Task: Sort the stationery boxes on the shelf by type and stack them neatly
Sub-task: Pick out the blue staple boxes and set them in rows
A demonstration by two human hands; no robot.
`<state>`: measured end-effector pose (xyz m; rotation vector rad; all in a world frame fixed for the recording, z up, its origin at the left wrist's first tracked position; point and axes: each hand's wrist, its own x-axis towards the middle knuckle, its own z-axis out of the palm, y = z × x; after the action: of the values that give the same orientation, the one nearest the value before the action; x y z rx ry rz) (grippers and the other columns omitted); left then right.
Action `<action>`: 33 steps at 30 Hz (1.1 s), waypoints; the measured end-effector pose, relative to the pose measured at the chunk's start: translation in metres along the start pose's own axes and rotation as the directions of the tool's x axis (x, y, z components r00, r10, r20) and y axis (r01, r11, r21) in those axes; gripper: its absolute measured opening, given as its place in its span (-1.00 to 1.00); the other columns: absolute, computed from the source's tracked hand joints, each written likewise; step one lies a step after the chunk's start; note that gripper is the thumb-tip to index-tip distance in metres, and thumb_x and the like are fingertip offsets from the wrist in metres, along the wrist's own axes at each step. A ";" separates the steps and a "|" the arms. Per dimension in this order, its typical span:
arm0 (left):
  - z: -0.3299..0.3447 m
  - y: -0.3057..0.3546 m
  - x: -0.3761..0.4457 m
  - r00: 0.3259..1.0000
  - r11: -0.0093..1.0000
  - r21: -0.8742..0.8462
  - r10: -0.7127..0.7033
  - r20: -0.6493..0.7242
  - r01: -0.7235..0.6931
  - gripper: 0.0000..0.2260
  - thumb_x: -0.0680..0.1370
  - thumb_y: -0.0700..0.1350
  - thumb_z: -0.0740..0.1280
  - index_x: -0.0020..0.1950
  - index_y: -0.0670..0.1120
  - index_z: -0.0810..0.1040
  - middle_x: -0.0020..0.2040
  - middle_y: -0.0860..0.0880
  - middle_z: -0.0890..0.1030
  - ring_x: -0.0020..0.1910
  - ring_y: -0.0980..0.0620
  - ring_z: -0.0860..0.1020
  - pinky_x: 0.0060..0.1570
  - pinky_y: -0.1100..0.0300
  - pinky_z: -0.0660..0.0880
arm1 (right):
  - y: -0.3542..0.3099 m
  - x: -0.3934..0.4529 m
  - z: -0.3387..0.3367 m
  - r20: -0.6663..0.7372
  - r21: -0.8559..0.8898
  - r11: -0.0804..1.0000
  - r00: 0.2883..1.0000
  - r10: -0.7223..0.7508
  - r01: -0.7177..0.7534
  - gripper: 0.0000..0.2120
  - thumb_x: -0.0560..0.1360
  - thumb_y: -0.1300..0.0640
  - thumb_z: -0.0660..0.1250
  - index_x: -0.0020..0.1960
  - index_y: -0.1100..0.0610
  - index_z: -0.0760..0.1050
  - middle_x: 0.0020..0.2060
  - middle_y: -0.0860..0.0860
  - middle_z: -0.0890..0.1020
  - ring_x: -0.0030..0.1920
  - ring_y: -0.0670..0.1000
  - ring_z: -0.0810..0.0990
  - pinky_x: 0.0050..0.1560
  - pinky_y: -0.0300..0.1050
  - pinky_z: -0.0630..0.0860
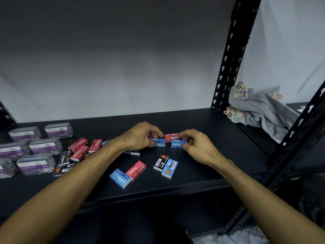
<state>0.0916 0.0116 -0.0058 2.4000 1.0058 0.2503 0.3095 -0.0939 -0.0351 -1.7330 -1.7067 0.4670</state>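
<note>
Clear boxes [37, 148]: six see-through plastic boxes with purple-and-white labels, grouped at the far left of the shelf [202, 169]; the contents look like metal clips.
Red staple boxes [82, 149]: a loose cluster just right of the clear boxes, lying at mixed angles, some overlapping.
Black staple box [63, 158]: lies against the front of the red cluster, label up, with another black one just in front of it.
Left hand [140, 136]: fingers curled, pinching a blue staple box [159, 142] at its left end, at mid-shelf.
Front pair [127, 172]: a blue box and a red box side by side, touching, tilted, near the front edge of the shelf.
Red box behind [171, 137]: sits between the two hands, just behind the two blue boxes they hold.
Black-and-blue pair [166, 166]: a black box and a blue box, undersides up, touching, just in front of the hands.
Right hand [197, 147]: fingers and thumb closed round a second blue staple box [178, 144], just beside the first, a small gap between them.
Upright post [228, 67]: black slotted metal, at the right rear corner of the shelf.
Grey towels [263, 111]: heaped on the next shelf to the right, with paper tags reading "Face Towel".
</note>
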 end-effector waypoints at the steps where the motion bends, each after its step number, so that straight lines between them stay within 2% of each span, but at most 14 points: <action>1: 0.000 0.000 0.001 1.000 1.000 0.011 0.002 0.005 -0.002 -0.71 0.49 -0.17 0.45 0.19 0.06 0.61 -0.03 0.13 0.60 -0.06 0.18 0.56 -0.09 0.34 0.46 | 0.000 0.000 -0.001 0.000 -0.002 1.000 1.000 -0.003 0.003 -0.69 0.48 0.20 0.36 0.20 0.01 0.55 0.01 -0.09 0.53 -0.16 -0.12 0.52 -0.10 -0.26 0.50; 5: 0.002 -0.001 0.004 1.000 0.999 0.044 0.013 0.020 -0.014 -0.77 0.50 -0.15 0.45 0.13 0.04 0.64 0.02 0.10 0.65 -0.03 0.17 0.58 -0.01 0.26 0.53 | 0.001 0.001 0.000 0.025 -0.056 0.998 0.999 -0.038 0.039 -0.77 0.51 0.13 0.38 0.17 0.02 0.58 0.01 -0.09 0.54 -0.19 -0.15 0.50 -0.15 -0.33 0.42; 10: 0.003 0.000 0.005 1.000 0.997 0.076 0.024 0.016 -0.025 -0.80 0.50 -0.13 0.45 0.10 0.05 0.64 -0.01 0.14 0.64 -0.08 0.22 0.56 -0.11 0.35 0.46 | 0.003 0.001 -0.001 0.032 -0.081 0.997 0.999 -0.017 0.019 -0.78 0.51 0.11 0.40 0.15 0.01 0.59 0.02 -0.09 0.55 -0.13 -0.17 0.49 -0.09 -0.29 0.44; 14: 0.004 -0.001 0.006 0.999 0.995 0.097 0.033 0.023 -0.035 -0.82 0.50 -0.12 0.45 0.09 0.05 0.64 0.00 0.14 0.63 -0.07 0.23 0.56 -0.14 0.38 0.43 | 0.002 0.000 -0.004 0.033 -0.074 0.997 0.999 0.017 -0.015 -0.88 0.48 0.11 0.42 0.01 -0.02 0.58 -0.08 -0.11 0.57 -0.21 -0.18 0.50 -0.23 -0.34 0.39; 17: 0.002 0.001 0.008 0.999 0.997 0.071 0.041 0.006 -0.041 -0.82 0.50 -0.12 0.45 0.08 0.05 0.64 -0.02 0.15 0.63 -0.08 0.22 0.56 -0.13 0.36 0.44 | 0.001 -0.002 -0.011 0.016 -0.003 0.998 0.998 0.057 -0.057 -0.90 0.44 0.14 0.40 -0.08 -0.03 0.56 -0.24 -0.08 0.61 -0.30 -0.11 0.56 -0.32 -0.18 0.53; 20: 0.000 0.008 0.014 0.998 0.998 0.027 0.053 -0.039 -0.052 -0.82 0.49 -0.12 0.47 0.07 0.04 0.65 -0.04 0.12 0.66 -0.07 0.18 0.60 -0.07 0.26 0.54 | 0.002 -0.002 -0.021 -0.045 0.072 0.994 0.995 0.088 -0.084 -0.88 0.40 0.16 0.42 -0.11 -0.02 0.55 -0.23 -0.05 0.66 -0.24 -0.06 0.63 -0.21 -0.07 0.60; 23: 0.000 0.011 0.020 0.997 0.998 0.015 0.068 -0.048 -0.067 -0.82 0.48 -0.13 0.47 0.07 0.04 0.65 -0.05 0.11 0.67 -0.06 0.15 0.61 0.00 0.17 0.58 | 0.006 0.000 -0.029 -0.089 0.093 0.991 0.991 0.104 -0.096 -0.86 0.40 0.19 0.42 -0.10 -0.02 0.56 -0.24 -0.06 0.67 -0.26 -0.11 0.63 -0.21 -0.14 0.61; 26: 0.003 0.012 0.022 0.997 0.998 0.014 0.067 -0.042 -0.066 -0.82 0.48 -0.13 0.47 0.06 0.05 0.64 -0.05 0.11 0.66 -0.06 0.15 0.61 0.03 0.12 0.58 | 0.010 0.000 -0.031 -0.075 0.046 0.994 0.992 0.102 -0.098 -0.86 0.40 0.17 0.41 -0.08 -0.03 0.58 -0.25 -0.07 0.66 -0.26 -0.11 0.63 -0.22 -0.13 0.61; 30: 0.008 0.014 0.020 0.998 0.998 0.029 0.062 -0.017 -0.062 -0.83 0.49 -0.13 0.46 0.06 0.05 0.64 -0.03 0.11 0.65 -0.04 0.16 0.60 0.03 0.17 0.57 | 0.016 -0.002 -0.025 -0.039 -0.017 0.995 0.995 0.094 -0.094 -0.89 0.42 0.14 0.41 -0.08 -0.03 0.58 -0.30 -0.07 0.61 -0.33 -0.12 0.56 -0.27 -0.12 0.57; 33: 0.010 0.015 0.018 0.998 0.998 0.027 0.058 0.007 -0.058 -0.83 0.50 -0.13 0.45 0.06 0.06 0.63 -0.01 0.11 0.65 -0.03 0.18 0.59 -0.01 0.25 0.55 | 0.020 -0.003 -0.021 -0.037 -0.032 0.995 0.995 0.090 -0.091 -0.92 0.44 0.14 0.42 -0.09 -0.01 0.58 -0.35 -0.09 0.55 -0.39 -0.17 0.49 -0.35 -0.24 0.46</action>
<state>0.1170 0.0117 -0.0074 2.4553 0.9436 0.2512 0.3376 -0.1000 -0.0339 -1.8386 -1.6251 0.4476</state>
